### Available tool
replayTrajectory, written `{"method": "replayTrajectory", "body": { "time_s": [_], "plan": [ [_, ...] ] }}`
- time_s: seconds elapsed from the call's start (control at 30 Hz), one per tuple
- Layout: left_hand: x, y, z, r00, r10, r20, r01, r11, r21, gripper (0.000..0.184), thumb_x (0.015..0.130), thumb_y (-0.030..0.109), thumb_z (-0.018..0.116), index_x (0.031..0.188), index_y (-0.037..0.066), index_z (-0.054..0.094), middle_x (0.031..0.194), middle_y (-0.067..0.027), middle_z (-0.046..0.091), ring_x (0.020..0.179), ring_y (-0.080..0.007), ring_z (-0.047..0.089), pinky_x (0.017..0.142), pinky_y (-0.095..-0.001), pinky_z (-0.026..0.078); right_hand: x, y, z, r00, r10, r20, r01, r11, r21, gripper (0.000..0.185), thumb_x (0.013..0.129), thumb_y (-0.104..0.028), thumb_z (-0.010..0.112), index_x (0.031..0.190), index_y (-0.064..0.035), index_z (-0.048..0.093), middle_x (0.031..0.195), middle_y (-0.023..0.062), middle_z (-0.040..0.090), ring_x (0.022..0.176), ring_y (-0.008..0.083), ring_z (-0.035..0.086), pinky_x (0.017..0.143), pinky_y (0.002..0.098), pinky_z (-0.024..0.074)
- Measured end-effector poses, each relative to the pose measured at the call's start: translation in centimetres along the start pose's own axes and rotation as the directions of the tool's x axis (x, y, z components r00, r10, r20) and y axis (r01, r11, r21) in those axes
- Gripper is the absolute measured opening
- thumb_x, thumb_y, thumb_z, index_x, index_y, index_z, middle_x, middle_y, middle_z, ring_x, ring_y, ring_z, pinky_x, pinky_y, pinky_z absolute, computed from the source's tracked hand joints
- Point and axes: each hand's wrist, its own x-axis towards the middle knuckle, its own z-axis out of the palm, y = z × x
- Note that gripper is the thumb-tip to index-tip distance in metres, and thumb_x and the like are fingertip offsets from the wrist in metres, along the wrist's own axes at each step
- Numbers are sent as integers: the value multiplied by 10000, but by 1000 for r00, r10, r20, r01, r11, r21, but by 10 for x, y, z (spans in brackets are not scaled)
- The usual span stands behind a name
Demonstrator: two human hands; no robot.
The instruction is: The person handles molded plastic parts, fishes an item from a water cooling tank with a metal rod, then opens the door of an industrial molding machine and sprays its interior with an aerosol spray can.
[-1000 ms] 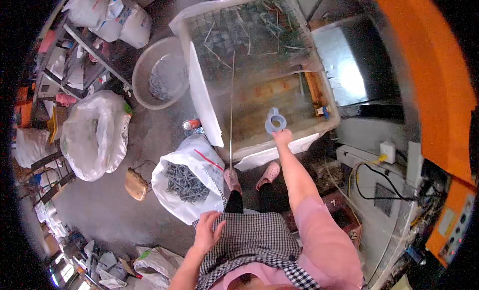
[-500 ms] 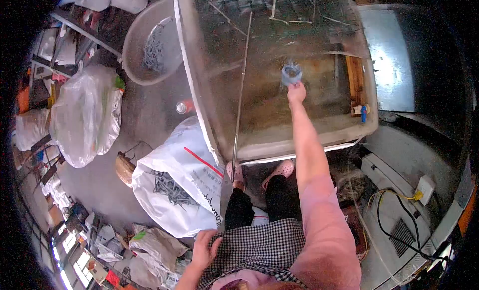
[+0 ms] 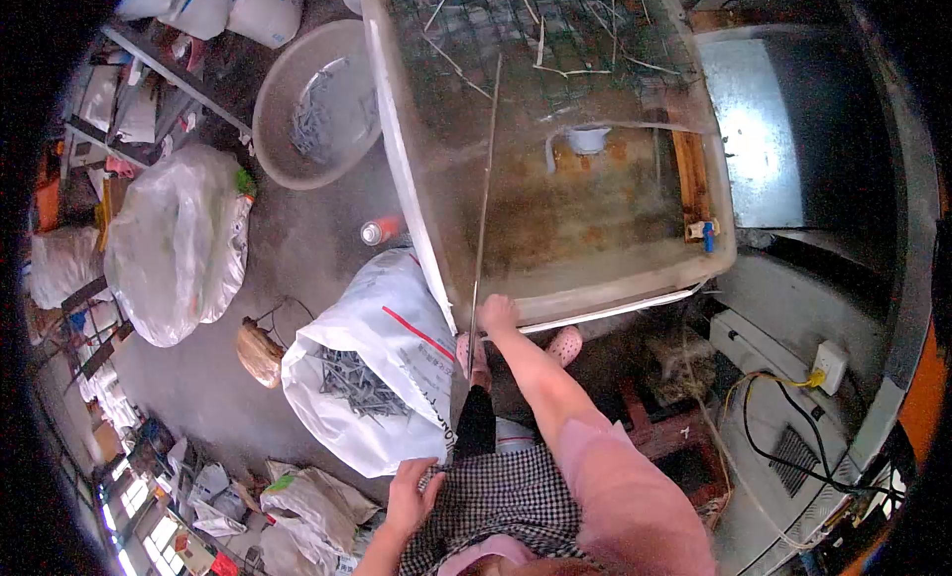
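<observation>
I am noting the right hand (image 3: 498, 314) leaving the cup (image 3: 588, 141) unheld, upper right, and nearing the rod (image 3: 486, 189), mid-frame, grip indeterminable; left hand (image 3: 409, 497) is resting unclenched.

A pale pink top (image 3: 645, 521), its short sleeve (image 3: 605, 467) ending loosely toward five o'clock, sits beneath a black-and-white checked apron (image 3: 516, 502) at six o'clock. Black trousers (image 3: 476, 427) meet pink clogs (image 3: 565, 348) dotted with round holes. The hands (image 3: 407, 502) are bare.
</observation>
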Motion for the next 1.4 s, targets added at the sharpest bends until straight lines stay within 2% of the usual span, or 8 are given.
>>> {"method": "replayTrajectory", "body": {
  "time_s": [0.4,0.63,0.73,0.8,0.97,1.17,1.3,1.4],
  "plan": [
    [-14,1,-4,998,60,36,-60,998,2,246,783,105,669,1006,26,603,962,-177,613,909,-354,577,783,-396,471,-18,9,24,997,-31,-68,33,999,25,488,777,-430,623,961,21,649,1138,217,534,1115,366,494,919,427,433],
    [-18,-18,2,996,57,67,-64,993,97,250,788,107,666,1016,28,601,964,-180,610,893,-357,578,775,-402,469,6,1,52,1000,-27,12,24,977,213,373,789,-326,612,899,29,644,957,236,605,958,382,580,826,455,480],
    [-19,-16,2,997,64,45,-67,995,74,248,791,108,661,1015,22,600,952,-185,607,888,-359,577,772,-399,469,6,4,59,984,-106,-143,129,977,169,315,805,-261,585,879,44,614,874,254,610,856,414,593,778,472,481],
    [-21,-10,-1,994,103,47,-107,991,82,247,793,108,657,1017,20,598,947,-189,605,887,-362,576,770,-399,469,0,8,60,971,66,-231,66,851,521,285,847,-219,539,937,52,555,866,265,599,842,435,578,744,475,462],
    [-25,21,-13,973,219,68,-223,973,56,243,797,102,646,1019,18,594,928,-195,598,878,-371,572,759,-404,469,-114,59,-46,896,3,-444,308,716,626,255,901,-183,475,1063,14,472,825,246,586,819,433,571,710,470,442],
    [-33,60,-26,942,327,72,-330,943,38,236,801,90,636,1014,-2,594,923,-194,592,860,-372,571,744,-401,469,-287,203,-125,934,133,-331,52,866,496,396,932,-239,440,1322,-170,436,1072,214,595,982,379,577,805,422,460],
    [-36,72,-24,926,363,102,-369,928,50,234,804,102,640,1007,-7,600,919,-188,597,848,-362,576,747,-399,470,-352,257,-169,933,316,-172,-264,926,271,400,933,-213,453,1327,-150,430,1047,235,596,952,403,574,766,424,472],
    [-34,78,-17,918,375,127,-385,920,74,228,797,100,650,993,-7,602,896,-186,598,833,-358,579,729,-399,476,-334,261,-170,925,292,-243,-196,915,352,389,934,-194,455,1317,-131,441,1000,248,601,923,408,576,749,431,469]
  ]
}}
